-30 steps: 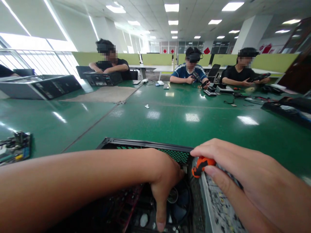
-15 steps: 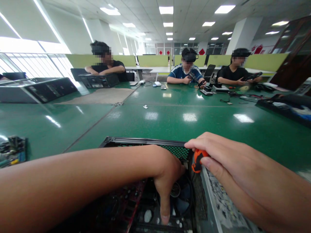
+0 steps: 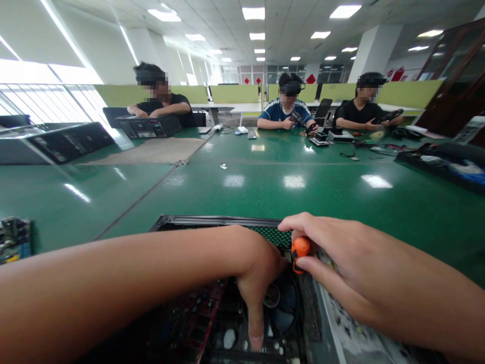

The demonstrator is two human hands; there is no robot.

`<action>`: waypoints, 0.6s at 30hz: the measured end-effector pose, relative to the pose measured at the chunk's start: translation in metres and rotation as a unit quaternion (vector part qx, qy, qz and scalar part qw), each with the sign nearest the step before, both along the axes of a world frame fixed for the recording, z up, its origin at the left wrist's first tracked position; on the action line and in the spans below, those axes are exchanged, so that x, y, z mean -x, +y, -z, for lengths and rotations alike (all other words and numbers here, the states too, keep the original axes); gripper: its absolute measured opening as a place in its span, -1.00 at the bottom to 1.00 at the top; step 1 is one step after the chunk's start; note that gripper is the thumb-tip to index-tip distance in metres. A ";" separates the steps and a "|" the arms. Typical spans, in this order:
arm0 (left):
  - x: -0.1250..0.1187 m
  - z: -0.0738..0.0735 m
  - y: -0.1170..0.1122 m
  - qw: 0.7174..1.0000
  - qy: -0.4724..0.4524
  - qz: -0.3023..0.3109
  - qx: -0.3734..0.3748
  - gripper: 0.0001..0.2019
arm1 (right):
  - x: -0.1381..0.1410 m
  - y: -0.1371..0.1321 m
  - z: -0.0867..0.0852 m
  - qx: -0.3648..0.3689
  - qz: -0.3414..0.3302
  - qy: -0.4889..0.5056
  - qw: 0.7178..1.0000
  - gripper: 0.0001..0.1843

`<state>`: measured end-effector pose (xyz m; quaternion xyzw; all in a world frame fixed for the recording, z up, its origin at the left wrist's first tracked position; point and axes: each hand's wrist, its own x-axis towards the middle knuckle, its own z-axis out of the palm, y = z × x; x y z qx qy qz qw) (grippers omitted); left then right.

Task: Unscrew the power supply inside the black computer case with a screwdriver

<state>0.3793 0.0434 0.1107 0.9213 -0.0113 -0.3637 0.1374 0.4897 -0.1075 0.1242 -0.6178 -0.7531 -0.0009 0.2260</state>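
Observation:
An open computer case (image 3: 223,220) lies in front of me, its dark edge and mesh panel facing away. My left hand (image 3: 255,275) reaches down into it. Its thumb points down along one side of a round dark case fan (image 3: 286,318); the other fingers bend toward the fan's far edge, their tips hidden. My right hand (image 3: 333,258) is closed around the orange and black handle of a screwdriver (image 3: 301,247) at the case's right wall. The screwdriver's shaft is hidden from view. A red circuit board (image 3: 210,308) sits inside, left of the fan.
Several people sit across the green table (image 3: 257,199). A person at left works at another computer case (image 3: 149,126); a large case (image 3: 56,144) lies nearer. Circuit boards (image 3: 15,240) rest at the left edge, a dark tray (image 3: 443,164) at the right.
My right hand and the screwdriver have moved slightly left, and the handle's end now points more toward me. My left hand stays at the fan. The view has shifted a little.

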 end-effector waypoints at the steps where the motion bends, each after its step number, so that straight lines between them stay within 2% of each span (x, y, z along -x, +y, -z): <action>1: 0.000 0.000 0.000 1.000 0.000 0.003 -0.002 0.05 | 0.001 0.000 -0.003 0.008 -0.001 0.005 1.000 -0.66; 8: -0.001 0.000 -0.001 0.998 0.040 0.053 -0.021 0.19 | 0.005 -0.006 -0.014 0.026 0.023 0.040 0.999 -0.81; 12: 0.001 0.002 0.000 0.999 0.017 0.027 -0.004 0.25 | 0.005 -0.006 -0.015 0.041 0.020 0.038 0.998 -0.83; 18: 0.003 0.002 0.002 0.999 -0.015 -0.010 0.038 0.15 | 0.005 -0.009 -0.019 0.034 0.019 0.034 0.999 -0.83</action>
